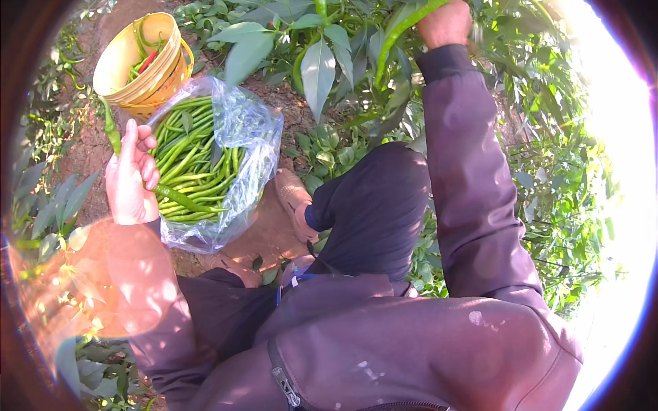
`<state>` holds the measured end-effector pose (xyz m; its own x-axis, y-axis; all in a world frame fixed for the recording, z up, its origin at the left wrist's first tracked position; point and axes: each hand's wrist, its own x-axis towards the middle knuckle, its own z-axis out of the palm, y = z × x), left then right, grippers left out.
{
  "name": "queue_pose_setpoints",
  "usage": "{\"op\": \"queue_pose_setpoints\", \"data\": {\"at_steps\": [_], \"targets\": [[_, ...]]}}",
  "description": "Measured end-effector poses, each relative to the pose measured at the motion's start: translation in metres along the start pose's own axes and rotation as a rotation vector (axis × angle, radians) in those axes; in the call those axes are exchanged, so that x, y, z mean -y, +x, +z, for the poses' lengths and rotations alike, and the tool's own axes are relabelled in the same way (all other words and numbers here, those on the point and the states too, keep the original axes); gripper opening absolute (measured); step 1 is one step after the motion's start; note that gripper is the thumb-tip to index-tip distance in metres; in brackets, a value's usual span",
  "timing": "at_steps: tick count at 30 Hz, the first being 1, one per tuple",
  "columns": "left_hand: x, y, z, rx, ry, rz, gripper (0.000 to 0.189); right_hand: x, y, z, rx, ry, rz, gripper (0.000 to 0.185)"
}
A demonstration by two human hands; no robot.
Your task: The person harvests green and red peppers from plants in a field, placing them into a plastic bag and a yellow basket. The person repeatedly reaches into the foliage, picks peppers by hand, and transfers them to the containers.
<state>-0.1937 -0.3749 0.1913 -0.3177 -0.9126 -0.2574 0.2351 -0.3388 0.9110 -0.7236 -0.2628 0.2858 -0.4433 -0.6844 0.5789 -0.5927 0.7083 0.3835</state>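
My left hand (132,177) is closed around a long green chili pepper (111,126) at the left of the view. Another green length (182,198) emerges below my fingers; I cannot tell if it is the same pepper. Right beside this hand, a clear plastic bag (252,133) gapes around a heap of green chili peppers (193,149). My right hand (446,24) reaches into the pepper plants (329,56) at the top edge. Its fingers are cut off by the frame, next to a long curved green pepper (398,33).
A yellow bucket (115,64) leans behind the bag, holding some green peppers and a red one (148,61). My shoe (293,198) stands on the soil near the bag. Leafy plants (560,205) line the right, and more foliage (56,205) grows at the left.
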Motion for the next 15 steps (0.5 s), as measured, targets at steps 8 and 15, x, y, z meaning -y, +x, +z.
{"op": "queue_pose_setpoints", "data": {"at_steps": [8,15], "targets": [[0.002,-0.005,0.016,-0.018,0.061,-0.024,0.03,-0.002,-0.054,-0.025,-0.195,0.312,0.152,0.036],[-0.004,-0.007,0.018,0.014,0.074,-0.028,0.03,-0.007,-0.044,0.009,-0.123,1.735,0.306,0.033]]}}
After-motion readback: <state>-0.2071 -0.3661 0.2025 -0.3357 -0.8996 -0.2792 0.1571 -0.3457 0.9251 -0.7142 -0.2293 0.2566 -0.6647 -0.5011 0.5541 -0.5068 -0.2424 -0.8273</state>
